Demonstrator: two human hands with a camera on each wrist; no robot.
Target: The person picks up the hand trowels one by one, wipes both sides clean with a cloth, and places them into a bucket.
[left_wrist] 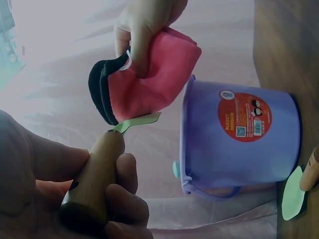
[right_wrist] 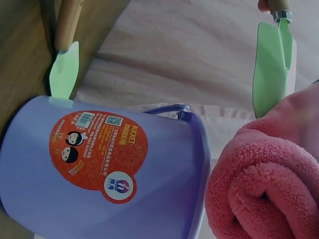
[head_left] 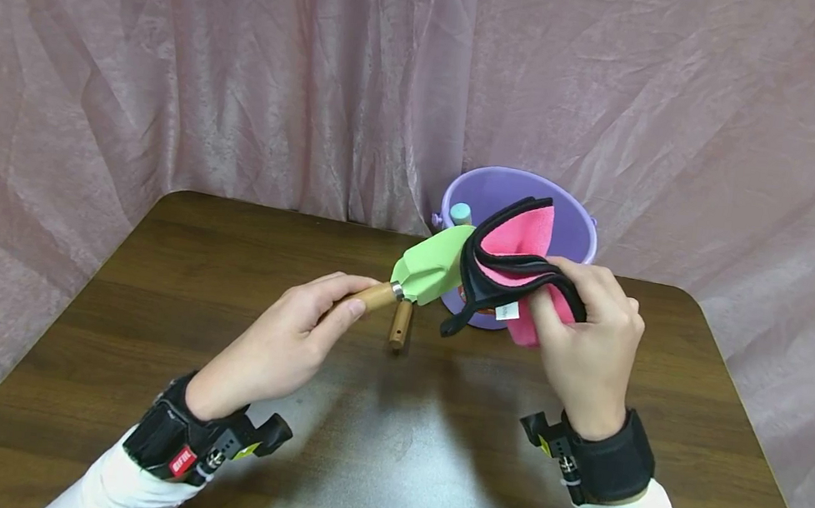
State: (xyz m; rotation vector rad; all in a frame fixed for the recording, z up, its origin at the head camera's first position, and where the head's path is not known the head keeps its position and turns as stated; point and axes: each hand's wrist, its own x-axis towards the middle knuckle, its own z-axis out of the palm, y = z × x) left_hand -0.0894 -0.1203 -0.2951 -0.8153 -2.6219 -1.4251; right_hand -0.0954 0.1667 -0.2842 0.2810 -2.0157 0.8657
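Note:
My left hand (head_left: 293, 333) grips the wooden handle of a garden trowel (head_left: 431, 263), its light green blade pointing up and to the right. In my right hand (head_left: 590, 333) is a folded pink cloth (head_left: 518, 237) with black edging and a small white label. The cloth's edge meets the far end of the trowel blade, and both are held up in front of the purple bucket (head_left: 494, 182). In the right wrist view the cloth (right_wrist: 269, 184) looks thick and fluffy, folded over on itself.
A second green tool with a wooden handle (head_left: 401, 327) lies on the brown table (head_left: 143, 324) before the bucket. Inside the bucket, something with a light blue top (head_left: 461, 213) stands near the left rim. A pink curtain (head_left: 307, 75) hangs behind the table.

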